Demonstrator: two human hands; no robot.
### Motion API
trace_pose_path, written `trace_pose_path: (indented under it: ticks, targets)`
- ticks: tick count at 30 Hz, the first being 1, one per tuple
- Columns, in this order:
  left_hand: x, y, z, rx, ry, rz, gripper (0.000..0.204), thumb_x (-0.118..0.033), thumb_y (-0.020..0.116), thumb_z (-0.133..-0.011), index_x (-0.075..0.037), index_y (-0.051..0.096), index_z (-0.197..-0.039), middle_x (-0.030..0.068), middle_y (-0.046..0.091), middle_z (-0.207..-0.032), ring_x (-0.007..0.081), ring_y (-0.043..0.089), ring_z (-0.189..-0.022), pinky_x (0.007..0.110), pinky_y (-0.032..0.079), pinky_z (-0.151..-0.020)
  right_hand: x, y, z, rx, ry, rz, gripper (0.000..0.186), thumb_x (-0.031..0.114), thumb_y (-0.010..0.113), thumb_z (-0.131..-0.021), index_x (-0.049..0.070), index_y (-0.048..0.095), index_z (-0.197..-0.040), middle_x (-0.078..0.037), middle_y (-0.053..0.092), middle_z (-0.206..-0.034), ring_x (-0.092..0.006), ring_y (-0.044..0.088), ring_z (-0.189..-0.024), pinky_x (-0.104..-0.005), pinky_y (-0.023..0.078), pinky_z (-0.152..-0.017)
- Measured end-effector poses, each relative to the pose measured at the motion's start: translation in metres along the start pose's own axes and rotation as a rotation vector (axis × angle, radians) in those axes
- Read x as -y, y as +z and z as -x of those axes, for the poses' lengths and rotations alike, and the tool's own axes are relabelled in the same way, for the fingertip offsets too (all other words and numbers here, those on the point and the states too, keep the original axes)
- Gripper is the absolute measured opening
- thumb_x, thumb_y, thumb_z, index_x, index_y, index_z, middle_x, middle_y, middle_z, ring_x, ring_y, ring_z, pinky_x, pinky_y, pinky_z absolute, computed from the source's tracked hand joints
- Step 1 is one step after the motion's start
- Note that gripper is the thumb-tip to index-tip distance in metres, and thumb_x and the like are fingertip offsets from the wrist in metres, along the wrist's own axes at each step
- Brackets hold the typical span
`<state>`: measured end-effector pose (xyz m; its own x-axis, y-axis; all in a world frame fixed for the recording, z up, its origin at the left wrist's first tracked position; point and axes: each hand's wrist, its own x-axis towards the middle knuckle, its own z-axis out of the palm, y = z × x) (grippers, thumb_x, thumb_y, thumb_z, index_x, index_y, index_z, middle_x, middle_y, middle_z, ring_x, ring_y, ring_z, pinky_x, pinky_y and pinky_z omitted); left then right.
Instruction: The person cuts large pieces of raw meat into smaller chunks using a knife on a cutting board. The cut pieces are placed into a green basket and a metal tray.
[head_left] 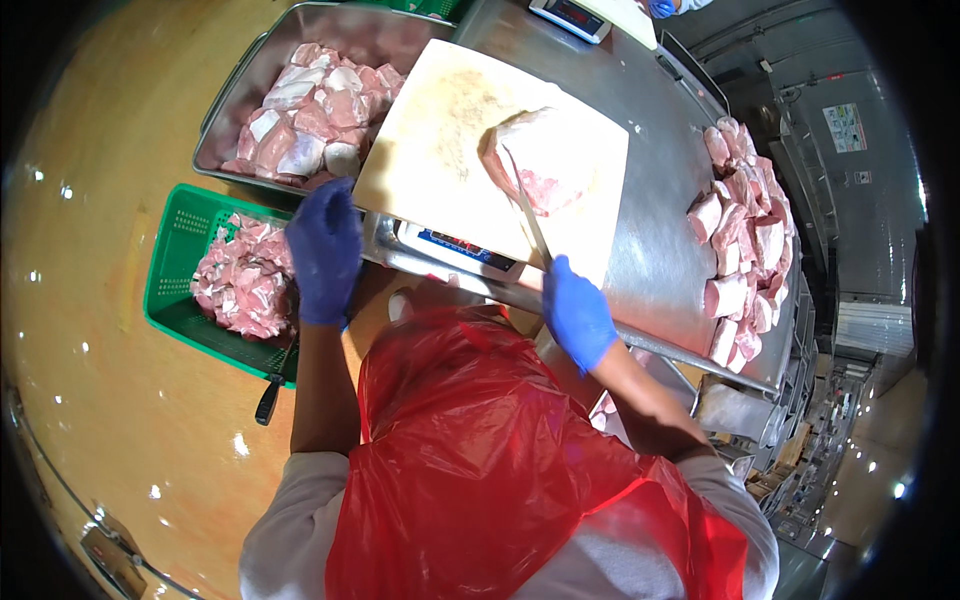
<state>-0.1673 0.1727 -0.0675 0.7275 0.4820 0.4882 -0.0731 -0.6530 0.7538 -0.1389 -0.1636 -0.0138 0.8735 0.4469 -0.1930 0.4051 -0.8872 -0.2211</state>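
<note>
My right hand [580, 313], in a blue glove, grips a knife [533, 222] at the front of the white cutting board [440, 130]. The blade points away from me, and its tip lies against a large piece of pale, fatty raw meat [545, 150] on the board. My left hand [325, 250], gloved in blue too, hangs left of the board, between a deep metal tub and a green basket. Its fingers are curled together at the top; whatever they may hold is hidden.
The metal tub [222, 130] holds meat chunks [315, 110]. Small trimmings [245, 275] fill part of the green basket [170, 270]; a black-handled tool [268, 400] hangs at its edge. A scale [460, 247] sits under the board. Meat pieces [745, 240] are heaped on the steel table's [650, 220] right side.
</note>
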Motion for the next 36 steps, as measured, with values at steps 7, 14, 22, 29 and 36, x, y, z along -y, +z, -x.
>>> trace_pose_path:
  ticks: [7,14,22,29,36]
  targets:
    - [-0.091,0.081,-0.018,0.267,-0.057,0.467,0.03,-0.009,0.074,-0.086,-0.002,0.07,-0.115,0.0106,0.065,-0.08,0.0147,0.058,-0.067,0.03,0.051,-0.065,-0.003,-0.035,0.051,-0.018,0.057,-0.024,0.019,0.016,0.056,-0.1,-0.001,0.048,-0.102,-0.03,0.06,-0.065,-0.0523,0.06,-0.062,-0.0601,0.044,-0.053]
    - [-0.059,0.151,-0.043,0.277,-0.243,0.579,0.01,0.001,0.072,-0.077,-0.002,0.065,-0.083,0.0031,0.062,-0.071,0.0092,0.058,-0.067,0.024,0.047,-0.06,0.038,-0.039,-0.039,-0.253,0.011,-0.188,0.02,0.016,0.054,-0.101,-0.003,0.05,-0.101,-0.033,0.061,-0.071,-0.0517,0.062,-0.069,-0.0579,0.047,-0.059]
    - [-0.064,0.144,-0.043,0.299,-0.482,0.825,0.016,0.0,0.078,-0.081,-0.003,0.063,-0.078,0.0012,0.061,-0.07,0.0067,0.058,-0.064,0.023,0.047,-0.058,0.059,-0.033,-0.124,-0.233,0.008,-0.09,0.024,0.016,0.051,-0.097,-0.008,0.053,-0.102,-0.031,0.068,-0.082,-0.0473,0.069,-0.078,-0.0538,0.055,-0.071]
    - [-0.026,0.138,-0.049,0.131,-0.288,0.732,0.017,-0.002,0.079,-0.075,0.001,0.063,-0.077,0.0053,0.065,-0.07,0.0088,0.059,-0.063,0.026,0.05,-0.056,0.036,-0.004,-0.04,-0.091,-0.101,0.079,0.018,0.01,0.049,-0.097,-0.005,0.047,-0.107,-0.031,0.065,-0.075,-0.0468,0.067,-0.069,-0.0542,0.055,-0.062]
    - [0.028,0.013,-0.04,0.102,-0.371,0.262,0.015,-0.011,0.072,-0.081,-0.002,0.069,-0.092,0.0015,0.065,-0.08,0.0098,0.056,-0.073,0.029,0.049,-0.067,0.015,-0.05,0.041,0.152,0.125,0.213,0.019,0.015,0.054,-0.099,-0.002,0.048,-0.104,-0.025,0.068,-0.076,-0.0438,0.069,-0.071,-0.055,0.053,-0.061]
